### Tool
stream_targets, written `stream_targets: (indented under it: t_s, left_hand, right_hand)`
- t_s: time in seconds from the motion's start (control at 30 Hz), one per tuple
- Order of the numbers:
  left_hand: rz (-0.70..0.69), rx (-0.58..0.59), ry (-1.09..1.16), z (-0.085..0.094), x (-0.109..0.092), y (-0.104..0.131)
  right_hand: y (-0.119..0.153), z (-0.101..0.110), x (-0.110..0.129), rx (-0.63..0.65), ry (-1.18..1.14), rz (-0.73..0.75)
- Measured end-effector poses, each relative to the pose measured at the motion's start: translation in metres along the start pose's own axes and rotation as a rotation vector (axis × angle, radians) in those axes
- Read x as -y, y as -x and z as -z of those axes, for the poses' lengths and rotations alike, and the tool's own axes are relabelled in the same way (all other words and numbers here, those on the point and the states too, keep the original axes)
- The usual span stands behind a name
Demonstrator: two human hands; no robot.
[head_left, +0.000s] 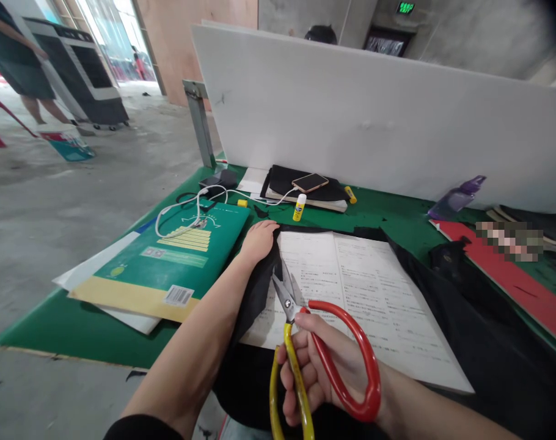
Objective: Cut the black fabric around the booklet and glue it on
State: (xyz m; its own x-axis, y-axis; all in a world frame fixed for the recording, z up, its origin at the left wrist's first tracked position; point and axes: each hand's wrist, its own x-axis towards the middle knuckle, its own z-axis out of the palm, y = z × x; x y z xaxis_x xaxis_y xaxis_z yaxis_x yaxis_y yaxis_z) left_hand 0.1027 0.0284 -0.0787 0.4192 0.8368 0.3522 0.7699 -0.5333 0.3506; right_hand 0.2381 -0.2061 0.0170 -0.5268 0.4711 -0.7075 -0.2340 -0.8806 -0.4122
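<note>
My right hand point(312, 373) is closed round scissors point(288, 304) with one red and one yellow handle. Their blades are parted and point away from me, over the left edge of a printed paper sheet point(365, 287) with a fold down its middle. Beneath and around the paper spreads black cloth point(447, 305); a strip of it runs up the left side, near the blades. My left hand point(259, 241) lies flat at the paper's far left corner, touching the cloth, fingers out to the right. Whether the blades touch the cloth is unclear.
Left of my forearm lies a green book point(168, 256) with a white cable point(161, 223) over it. Beyond the paper are a glue stick point(299, 208), a phone point(310, 182) and a white board point(374, 116). A purple bottle point(456, 198) and red board point(511, 281) are right.
</note>
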Motion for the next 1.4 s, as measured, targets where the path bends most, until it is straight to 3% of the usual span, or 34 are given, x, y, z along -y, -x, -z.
stream_targets:
  t_s: [0.33,0.83,1.4]
  left_hand:
    - [0.004,0.009,0.008,-0.002,0.002,-0.002]
    - [0.001,-0.03,0.011,0.0,-0.002,0.001]
    - [0.016,-0.016,0.027,0.003,-0.003,0.001]
  right_hand:
    - [-0.011,-0.018,0.019,-0.079,-0.003,0.073]
    - [-0.027,-0.019,0.007,-0.046,0.043,0.076]
    - [-0.032,-0.023,0.021,-0.037,0.084,0.121]
